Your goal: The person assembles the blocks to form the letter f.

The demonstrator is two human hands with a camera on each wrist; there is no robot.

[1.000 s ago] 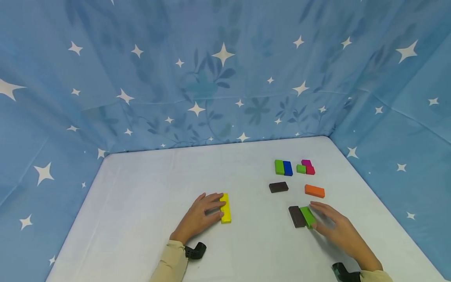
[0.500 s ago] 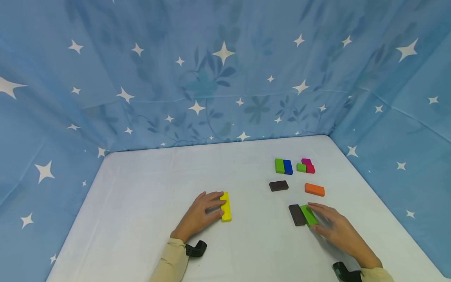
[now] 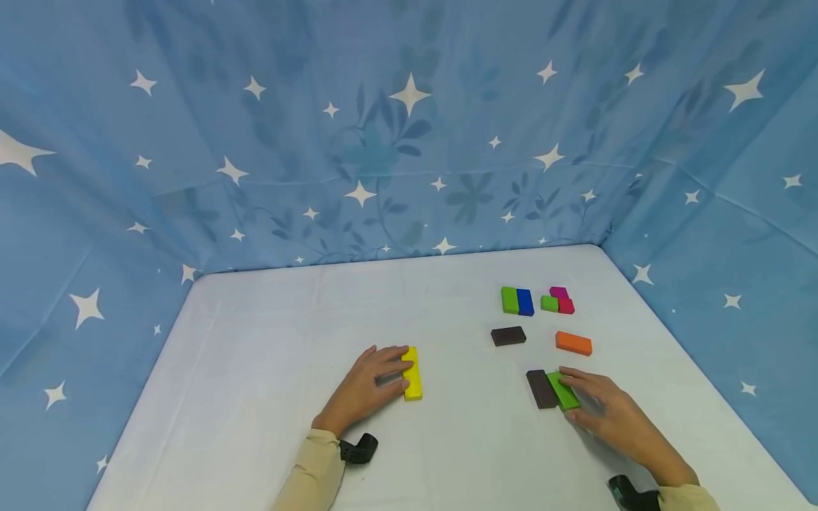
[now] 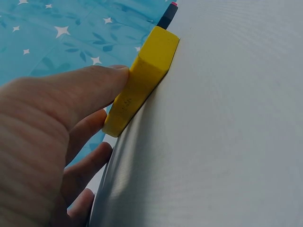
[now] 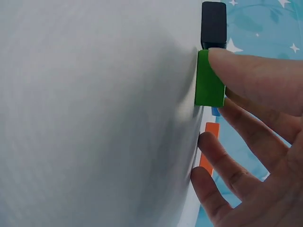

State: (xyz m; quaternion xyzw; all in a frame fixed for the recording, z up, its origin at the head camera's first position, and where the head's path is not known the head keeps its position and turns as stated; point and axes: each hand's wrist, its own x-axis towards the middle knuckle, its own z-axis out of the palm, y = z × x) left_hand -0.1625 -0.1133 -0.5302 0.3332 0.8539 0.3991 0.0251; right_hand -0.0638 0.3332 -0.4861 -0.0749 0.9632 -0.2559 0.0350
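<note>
My left hand [image 3: 358, 394] lies at the left side of a yellow block [image 3: 415, 382]. Its thumb touches the block's side, and one finger reaches over the top. The left wrist view shows the thumb [image 4: 102, 82] against the yellow face. To the right, my right hand [image 3: 613, 415] pinches a bright green block [image 3: 565, 394], thumb at its near end and index finger at its far end. That block lies slightly askew against a dark brown block [image 3: 541, 389]. In the right wrist view the thumb overlaps the green block's [image 5: 208, 85] upper edge, and the other fingers spread loosely.
Behind the right hand lie an orange block [image 3: 573, 343] and another dark block [image 3: 508, 336]. Farther back, a green block [image 3: 510, 300] touches a blue block [image 3: 525, 302], beside a cluster of small green, magenta and red blocks [image 3: 566, 306]. Starry blue cloth [image 3: 287, 142] surrounds the white table [image 3: 255, 341].
My right index finger has shifted slightly left onto the green block's far end, while the thumb has eased back, exposing more of its near end. The left hand and yellow block stay in place.
</note>
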